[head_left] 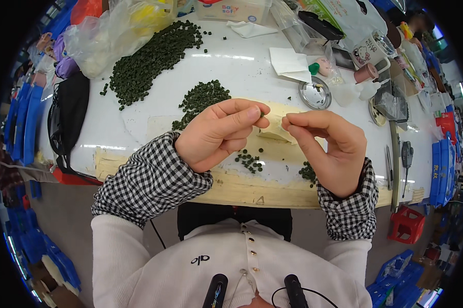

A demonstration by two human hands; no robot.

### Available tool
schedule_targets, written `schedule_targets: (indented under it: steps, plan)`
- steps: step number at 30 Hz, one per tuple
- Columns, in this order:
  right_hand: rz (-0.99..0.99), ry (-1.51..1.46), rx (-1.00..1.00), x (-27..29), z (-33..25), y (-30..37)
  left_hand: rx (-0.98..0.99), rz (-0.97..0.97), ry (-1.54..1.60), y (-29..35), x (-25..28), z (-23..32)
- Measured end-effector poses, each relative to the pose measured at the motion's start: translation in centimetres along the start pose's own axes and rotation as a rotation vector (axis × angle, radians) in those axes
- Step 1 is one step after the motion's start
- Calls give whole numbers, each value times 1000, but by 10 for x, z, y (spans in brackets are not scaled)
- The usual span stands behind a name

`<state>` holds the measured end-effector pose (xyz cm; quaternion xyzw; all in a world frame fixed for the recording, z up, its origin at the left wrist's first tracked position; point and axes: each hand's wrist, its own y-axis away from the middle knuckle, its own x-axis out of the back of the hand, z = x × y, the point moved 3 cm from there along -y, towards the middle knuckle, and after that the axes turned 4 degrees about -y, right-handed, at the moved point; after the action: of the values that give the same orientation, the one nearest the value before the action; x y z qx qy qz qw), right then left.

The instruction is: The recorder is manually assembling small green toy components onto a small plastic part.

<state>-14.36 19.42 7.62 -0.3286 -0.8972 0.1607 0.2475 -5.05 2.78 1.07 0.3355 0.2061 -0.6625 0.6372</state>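
My left hand (221, 131) is raised over the near part of the table, thumb and forefinger pinching a small dark green piece (262, 115). Close beside it, my right hand (336, 143) also has thumb and fingertips pressed together; what they hold, if anything, is too small to make out. A narrow gap separates the two sets of fingertips. Beneath them lies a pale yellow sheet or block (276, 134). Several loose dark green pieces (249, 161) lie below my left hand. Another little heap (307, 172) sits against my right hand, partly covered by it.
Farther off are a middle pile (205, 97) and a large pile (154, 64) of such green pieces. Plastic bags (118, 38) stand at the back left. Toward the right are white tissues (290, 62), a round metal lid (315, 93), a mug (372, 51) and a screwdriver (407, 156).
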Motion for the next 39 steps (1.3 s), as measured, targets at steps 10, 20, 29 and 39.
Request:
schedule_targets:
  steps: [10,20,29,39]
  plan:
    - [-10,-120,-197,-11,10,11,26,45,14,6,-2,-8]
    - [-20,-184,-217,-18,15,12,-1,74,-26,8,-5,-9]
    - [-32,-204,-245,-22,17,14,-42,138,-79,11,-4,-11]
    - [8,-111,-197,-25,15,16,-120,230,-297,13,-8,-8]
